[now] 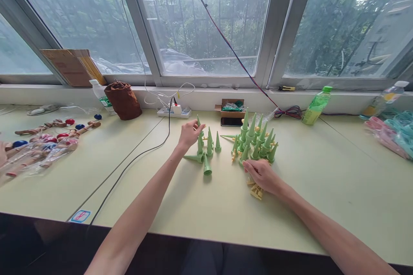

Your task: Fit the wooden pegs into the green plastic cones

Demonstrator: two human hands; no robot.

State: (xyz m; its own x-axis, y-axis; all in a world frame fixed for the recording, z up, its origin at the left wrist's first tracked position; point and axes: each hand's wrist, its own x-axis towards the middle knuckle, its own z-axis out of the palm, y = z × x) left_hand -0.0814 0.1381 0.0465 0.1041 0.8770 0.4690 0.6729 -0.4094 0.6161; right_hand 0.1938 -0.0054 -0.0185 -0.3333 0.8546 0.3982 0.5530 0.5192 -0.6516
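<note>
A heap of green cone-shaped spikes (256,142) with small yellow pieces (256,191) lies at the table's middle. Left of it, a few green cones (209,148) stand upright and two lie on their sides. My left hand (190,133) pinches the tip of one upright green cone (198,123) at the back of that small group. My right hand (263,175) rests curled at the near edge of the heap, over the yellow pieces; what its fingers hold is hidden.
Wooden cup-and-ball toys (41,142), some bagged, lie at the left. A brown pouch (123,100), a power strip (174,111) with a black cable (129,165), a small cardboard box (232,108), a green bottle (316,105) and pink and teal bundles (392,133) line the back and right.
</note>
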